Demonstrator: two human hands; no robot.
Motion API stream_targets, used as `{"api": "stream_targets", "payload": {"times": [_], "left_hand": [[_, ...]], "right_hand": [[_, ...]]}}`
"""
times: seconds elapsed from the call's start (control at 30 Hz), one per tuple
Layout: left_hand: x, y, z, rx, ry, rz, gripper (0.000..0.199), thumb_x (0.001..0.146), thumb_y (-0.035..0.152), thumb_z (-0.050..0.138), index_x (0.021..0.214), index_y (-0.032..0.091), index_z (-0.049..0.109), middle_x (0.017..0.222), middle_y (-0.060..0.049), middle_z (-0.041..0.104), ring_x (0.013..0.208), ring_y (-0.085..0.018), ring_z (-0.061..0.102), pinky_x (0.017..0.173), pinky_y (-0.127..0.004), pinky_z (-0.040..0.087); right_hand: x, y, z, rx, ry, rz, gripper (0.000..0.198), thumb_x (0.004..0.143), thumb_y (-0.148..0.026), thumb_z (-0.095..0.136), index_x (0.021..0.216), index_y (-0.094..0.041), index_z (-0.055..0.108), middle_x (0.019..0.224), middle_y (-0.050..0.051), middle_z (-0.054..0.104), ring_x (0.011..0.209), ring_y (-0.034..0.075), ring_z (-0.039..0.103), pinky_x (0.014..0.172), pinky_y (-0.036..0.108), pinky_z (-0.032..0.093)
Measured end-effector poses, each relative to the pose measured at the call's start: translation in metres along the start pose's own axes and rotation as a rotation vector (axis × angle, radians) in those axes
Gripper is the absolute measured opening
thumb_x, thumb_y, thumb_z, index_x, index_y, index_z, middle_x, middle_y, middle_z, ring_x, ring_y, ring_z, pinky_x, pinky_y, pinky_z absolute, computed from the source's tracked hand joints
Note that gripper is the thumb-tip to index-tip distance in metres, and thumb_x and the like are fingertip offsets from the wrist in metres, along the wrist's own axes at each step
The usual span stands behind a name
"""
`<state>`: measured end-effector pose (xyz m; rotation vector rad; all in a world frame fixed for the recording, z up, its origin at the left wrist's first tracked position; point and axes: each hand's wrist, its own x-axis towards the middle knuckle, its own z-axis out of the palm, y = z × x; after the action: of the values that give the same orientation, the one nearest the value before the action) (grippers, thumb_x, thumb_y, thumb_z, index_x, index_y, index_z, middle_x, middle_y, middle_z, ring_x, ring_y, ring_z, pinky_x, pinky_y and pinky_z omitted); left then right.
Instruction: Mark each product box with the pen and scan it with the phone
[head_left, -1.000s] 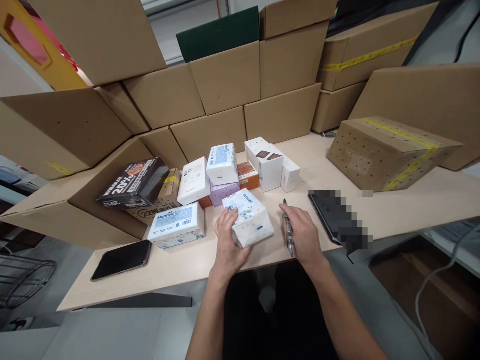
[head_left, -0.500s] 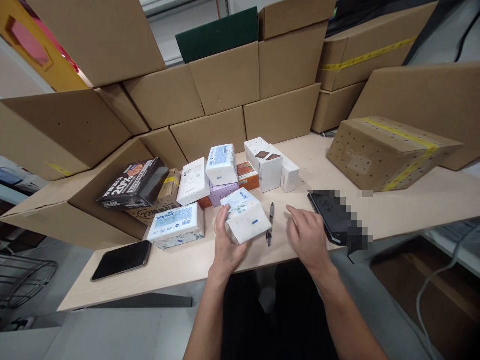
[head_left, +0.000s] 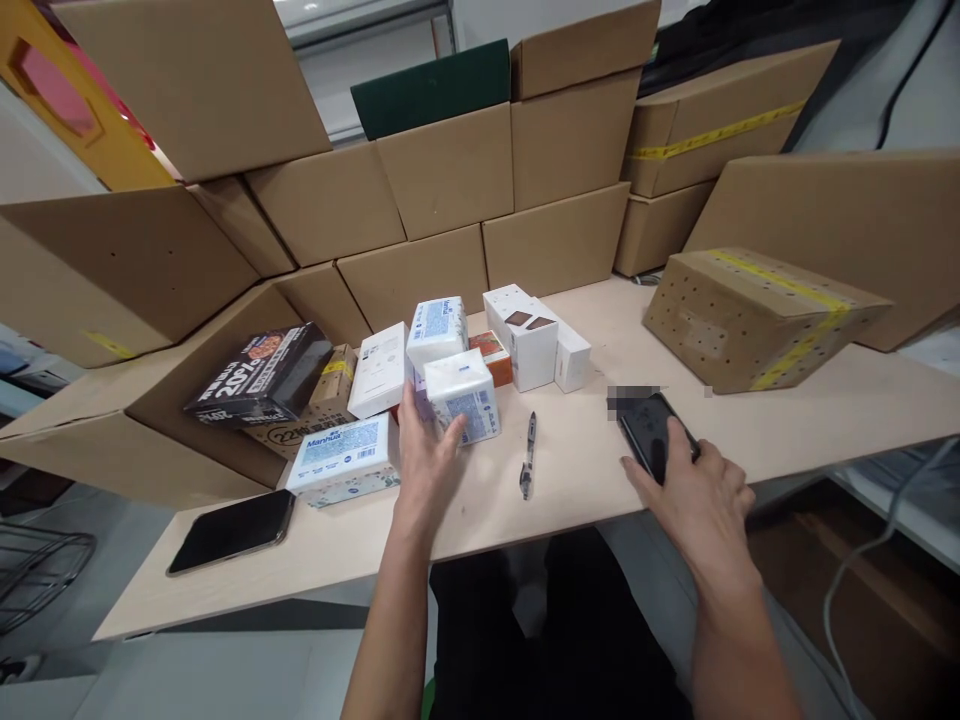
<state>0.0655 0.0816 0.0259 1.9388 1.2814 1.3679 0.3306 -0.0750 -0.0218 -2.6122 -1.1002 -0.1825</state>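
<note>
My left hand (head_left: 426,450) is closed around the near end of a white-and-blue tissue pack (head_left: 459,372), thumb on its front and fingers along its left side. The pack stands against other packages. At the right, my right hand (head_left: 694,490) grips a black handheld device (head_left: 649,430) lying on the table, fingers over its top and right edge, thumb at its left edge. Blurred squares hide part of the device. Between my hands a pen (head_left: 529,455) lies on the table. Another tissue pack (head_left: 346,460) lies flat left of my left hand.
White boxes (head_left: 534,355), an orange box (head_left: 493,357), and a further tissue pack (head_left: 436,328) are grouped behind. A black box (head_left: 262,375) and a phone (head_left: 232,530) are at the left. A taped carton (head_left: 750,325) sits at the right. Open cartons (head_left: 412,270) line the table's back.
My left hand has moved left and back, turning the tissue pack upright beside the others. My right hand has moved right, from bare table onto the black device.
</note>
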Motion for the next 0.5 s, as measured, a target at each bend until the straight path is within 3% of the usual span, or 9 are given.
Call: {"api": "stream_targets", "payload": {"times": [0.17, 0.23, 0.37, 0.5], "left_hand": [[-0.023, 0.001, 0.001, 0.110, 0.289, 0.212, 0.065, 0.083, 0.028, 0.069, 0.143, 0.022, 0.044, 0.134, -0.014, 0.055, 0.126, -0.029, 0.052, 0.107, -0.048, 0.043], [-0.036, 0.005, 0.004, 0.112, 0.324, 0.332, 0.045, 0.085, 0.023, 0.065, 0.129, 0.020, 0.056, 0.119, -0.012, 0.062, 0.115, -0.026, 0.058, 0.100, -0.046, 0.048], [-0.061, 0.014, 0.019, 0.044, 0.170, 0.519, 0.030, 0.087, 0.013, 0.059, 0.116, 0.020, 0.063, 0.102, -0.009, 0.068, 0.098, -0.022, 0.064, 0.086, -0.040, 0.055], [-0.074, 0.017, 0.029, -0.069, -0.014, 0.545, 0.041, 0.090, 0.014, 0.057, 0.130, 0.020, 0.058, 0.110, -0.012, 0.070, 0.103, -0.023, 0.066, 0.088, -0.039, 0.056]], "right_hand": [[0.002, 0.002, 0.012, 0.078, 0.160, -0.026, 0.075, 0.087, -0.054, 0.050, 0.148, -0.011, 0.040, 0.124, 0.031, 0.053, 0.106, 0.046, 0.053, 0.078, 0.059, 0.042], [0.000, 0.003, 0.016, 0.146, 0.219, -0.034, 0.075, 0.085, -0.054, 0.054, 0.146, -0.011, 0.042, 0.120, 0.029, 0.056, 0.104, 0.045, 0.053, 0.076, 0.059, 0.043], [-0.012, -0.009, 0.014, 0.405, 0.263, -0.117, 0.076, 0.084, -0.054, 0.057, 0.147, -0.013, 0.041, 0.120, 0.023, 0.061, 0.106, 0.040, 0.055, 0.083, 0.059, 0.045], [-0.035, -0.044, -0.001, 0.677, 0.346, -0.285, 0.076, 0.086, -0.045, 0.062, 0.150, -0.017, 0.035, 0.131, 0.019, 0.058, 0.118, 0.034, 0.055, 0.096, 0.054, 0.046]]}}
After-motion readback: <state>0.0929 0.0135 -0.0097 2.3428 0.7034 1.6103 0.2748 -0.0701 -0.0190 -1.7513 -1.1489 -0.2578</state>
